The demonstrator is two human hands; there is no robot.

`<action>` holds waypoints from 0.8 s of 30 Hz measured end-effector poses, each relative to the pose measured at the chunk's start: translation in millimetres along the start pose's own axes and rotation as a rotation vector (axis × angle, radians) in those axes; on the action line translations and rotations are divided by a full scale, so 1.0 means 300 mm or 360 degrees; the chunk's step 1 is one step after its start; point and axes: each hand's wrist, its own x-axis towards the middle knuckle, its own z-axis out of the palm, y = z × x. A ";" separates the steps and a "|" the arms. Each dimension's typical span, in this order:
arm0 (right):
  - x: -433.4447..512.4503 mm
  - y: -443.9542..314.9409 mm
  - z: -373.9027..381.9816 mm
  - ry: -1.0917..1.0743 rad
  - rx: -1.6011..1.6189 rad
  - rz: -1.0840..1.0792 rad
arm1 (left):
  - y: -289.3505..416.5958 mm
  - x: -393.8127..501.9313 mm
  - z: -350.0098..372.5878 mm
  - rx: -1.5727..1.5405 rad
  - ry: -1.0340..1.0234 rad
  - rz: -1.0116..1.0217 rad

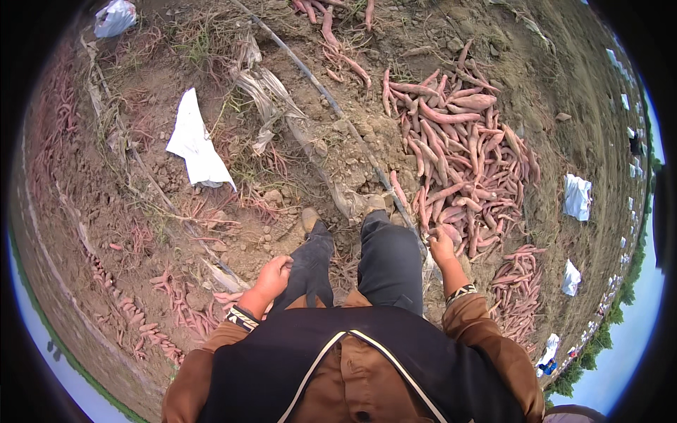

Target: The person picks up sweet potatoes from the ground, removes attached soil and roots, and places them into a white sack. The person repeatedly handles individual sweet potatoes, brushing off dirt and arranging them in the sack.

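Note:
My left hand (pixel 274 275) hangs beside my left thigh with its fingers curled; whether it holds anything cannot be told. On the other side, my right hand (pixel 441 246) is at the lower edge of a large heap of sweet potatoes (pixel 465 153). Its fingers are bent close to a roundish sweet potato (pixel 451 232), and whether they grip it is unclear. A single sweet potato (pixel 398 189) lies just left of the heap, beside a thin grey drip hose (pixel 338 108) that runs past my right leg. My shoes stand on bare soil, partly hidden by my dark trousers.
A white sack (pixel 198 145) lies flat at the left. More white sacks (pixel 577 197) stand at the right, near a smaller sweet potato pile (pixel 518 285). Torn plastic film (pixel 264 92), dry vines and clods lie ahead. Further sweet potatoes (pixel 182 306) lie at the lower left.

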 end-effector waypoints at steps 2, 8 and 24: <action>0.139 -0.067 -0.014 -0.0053 -0.0025 -0.0005 | -0.015 0.010 0.030 -0.0080 0.0017 -0.0046; 0.674 -0.264 -0.040 -0.0143 -0.0290 -0.0096 | -0.046 0.091 0.118 -0.0488 0.0161 -0.0404; 1.954 -0.010 -0.153 0.0211 -0.0973 -0.0274 | -0.040 0.440 0.410 -0.1028 -0.0012 -0.1106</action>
